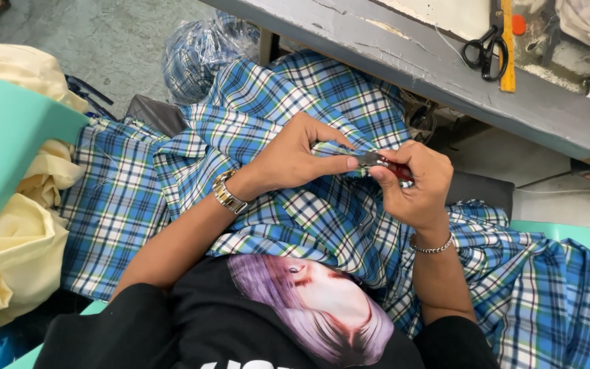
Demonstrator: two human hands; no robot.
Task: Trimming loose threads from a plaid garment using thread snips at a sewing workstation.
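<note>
A blue, white and green plaid garment [288, 102] lies heaped across my lap. My left hand [295, 157], with a metal watch on its wrist, pinches a fold of that cloth between thumb and fingers. My right hand [414, 184], wearing a thin chain bracelet, is closed around a small metal thread snip [377, 161] with a red grip. The snip's tip touches the pinched fold right next to my left thumb. Most of the tool is hidden inside my fingers.
A grey worktable edge [445, 75] runs across the top right with black scissors [484, 49] and a yellow ruler [507, 48] on it. Pale yellow fabric [15, 232] is piled at the left beside a turquoise plastic chair part [8, 143]. A plastic bag of plaid cloth [196, 51] sits on the floor.
</note>
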